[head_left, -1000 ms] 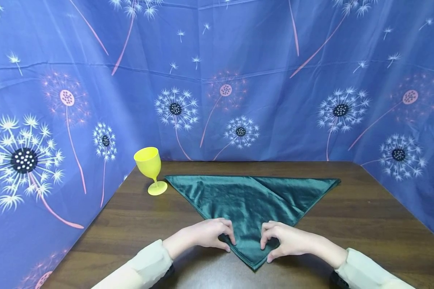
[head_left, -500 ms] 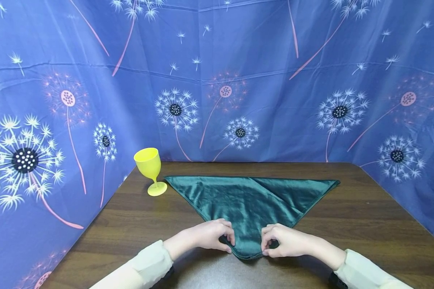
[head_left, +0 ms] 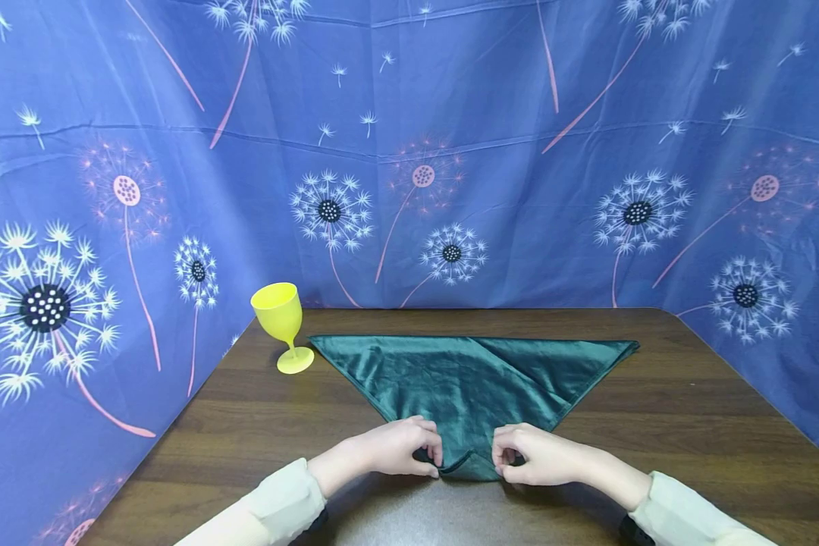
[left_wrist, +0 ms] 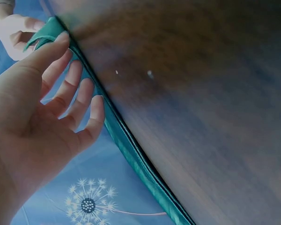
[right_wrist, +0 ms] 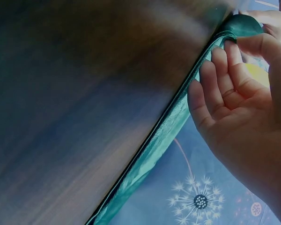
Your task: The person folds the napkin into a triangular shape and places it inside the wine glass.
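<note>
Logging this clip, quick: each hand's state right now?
Left hand: holding the cloth, pinched at its edge.
Right hand: holding the cloth, pinched likewise.

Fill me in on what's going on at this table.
A person is handling a dark green cloth spread in a roughly triangular shape on the brown table. The left hand and right hand each pinch its near end, where a small part is turned up between them; the rest lies spread beyond. A yellow goblet stands upright near the cloth's far left corner, touched by neither hand.
</note>
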### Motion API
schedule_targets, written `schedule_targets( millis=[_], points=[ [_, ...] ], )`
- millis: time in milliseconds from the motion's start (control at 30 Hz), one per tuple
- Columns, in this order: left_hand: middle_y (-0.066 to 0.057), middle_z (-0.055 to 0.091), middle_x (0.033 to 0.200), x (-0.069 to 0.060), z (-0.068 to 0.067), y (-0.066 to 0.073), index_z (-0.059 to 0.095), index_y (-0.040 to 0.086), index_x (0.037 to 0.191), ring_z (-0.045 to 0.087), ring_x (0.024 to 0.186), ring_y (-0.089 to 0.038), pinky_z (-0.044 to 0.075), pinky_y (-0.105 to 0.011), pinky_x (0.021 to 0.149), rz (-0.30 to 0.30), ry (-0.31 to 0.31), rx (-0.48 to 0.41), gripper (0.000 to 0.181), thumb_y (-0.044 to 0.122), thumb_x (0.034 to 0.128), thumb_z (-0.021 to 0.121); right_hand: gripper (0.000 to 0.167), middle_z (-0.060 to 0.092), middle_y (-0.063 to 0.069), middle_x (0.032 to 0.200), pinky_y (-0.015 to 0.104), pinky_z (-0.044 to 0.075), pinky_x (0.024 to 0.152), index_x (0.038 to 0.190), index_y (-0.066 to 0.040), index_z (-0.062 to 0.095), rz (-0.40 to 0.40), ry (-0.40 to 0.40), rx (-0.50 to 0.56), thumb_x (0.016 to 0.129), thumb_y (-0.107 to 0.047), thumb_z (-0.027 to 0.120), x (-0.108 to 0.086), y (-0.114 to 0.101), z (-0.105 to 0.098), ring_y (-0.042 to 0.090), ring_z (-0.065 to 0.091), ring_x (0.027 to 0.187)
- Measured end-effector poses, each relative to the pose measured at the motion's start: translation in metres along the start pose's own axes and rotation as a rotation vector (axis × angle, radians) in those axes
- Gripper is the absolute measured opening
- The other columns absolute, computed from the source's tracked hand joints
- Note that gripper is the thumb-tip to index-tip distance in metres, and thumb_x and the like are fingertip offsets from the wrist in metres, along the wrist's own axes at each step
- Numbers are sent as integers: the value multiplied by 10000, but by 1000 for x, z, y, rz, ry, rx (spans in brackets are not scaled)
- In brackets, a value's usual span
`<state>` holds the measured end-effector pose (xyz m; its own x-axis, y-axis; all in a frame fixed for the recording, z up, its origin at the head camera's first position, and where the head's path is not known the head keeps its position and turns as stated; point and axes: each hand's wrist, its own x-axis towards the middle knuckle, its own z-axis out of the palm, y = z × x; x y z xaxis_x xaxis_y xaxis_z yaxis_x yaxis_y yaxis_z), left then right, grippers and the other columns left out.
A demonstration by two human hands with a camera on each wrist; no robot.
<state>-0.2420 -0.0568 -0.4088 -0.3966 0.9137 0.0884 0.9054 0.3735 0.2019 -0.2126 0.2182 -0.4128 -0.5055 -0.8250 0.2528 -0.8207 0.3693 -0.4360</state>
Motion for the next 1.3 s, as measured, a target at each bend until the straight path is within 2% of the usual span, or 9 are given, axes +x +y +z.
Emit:
schedule_targets(
  millis=[133,233,367,633,900,1000,1133,1200,1300],
  points=[
    [75,565,820,0,1,-1,654,191,838,514,806,-27,357,-67,763,21,19,4,47,216,878,656,153,512,-75,735,135,432,620,752,-198,562,-1,-5,2,837,-86,623,0,0,0,-22,462,721],
    [77,565,807,0,1,-1,640,188,831,524,789,-29,356,-70,756,35,35,23,54,202,883,644,143,520,-43,732,139,425,619,758,-197,561,-3,-17,20,883,-191,629,0,0,0,-8,462,721],
    [82,562,802,0,2,-1,632,186,825,525,786,-27,362,-78,760,37,41,29,59,198,882,643,199,518,-23,722,142,419,608,753,-188,552,-4,-22,34,889,-304,638,0,-1,0,3,463,706],
    [97,546,824,0,4,-2,663,213,811,469,811,-11,354,-79,754,15,16,19,72,263,859,681,238,447,-120,685,123,408,544,706,-193,547,25,12,8,929,-269,581,0,2,2,-90,386,641],
    [50,545,787,0,1,-1,658,190,800,384,753,-1,310,-78,693,15,26,14,106,274,862,671,267,382,-166,672,115,360,550,672,-194,542,99,33,-34,916,-294,583,0,2,2,-58,328,608],
    [61,563,792,0,0,-1,640,179,804,432,767,2,327,-63,714,4,26,1,102,257,856,680,269,382,-161,663,124,362,554,671,-187,554,124,31,-37,916,-294,583,1,0,1,-58,316,605],
    [78,606,835,2,1,-2,578,142,870,527,811,22,390,-46,764,-4,23,-70,131,205,852,691,271,385,-146,644,125,357,548,667,-172,568,133,44,-40,912,-286,592,1,0,0,-59,312,598],
    [66,628,849,2,1,-2,549,122,949,564,825,16,417,-55,779,2,24,-119,180,172,852,692,272,380,-149,642,123,354,545,664,-174,569,136,52,-51,909,-288,596,1,1,1,-63,308,598],
    [59,642,849,2,1,-3,539,114,1099,587,847,4,432,-73,800,25,24,-136,292,154,852,689,283,363,-163,643,121,346,540,653,-183,555,146,60,-67,906,-301,598,1,2,2,-70,296,600]
  ],
)
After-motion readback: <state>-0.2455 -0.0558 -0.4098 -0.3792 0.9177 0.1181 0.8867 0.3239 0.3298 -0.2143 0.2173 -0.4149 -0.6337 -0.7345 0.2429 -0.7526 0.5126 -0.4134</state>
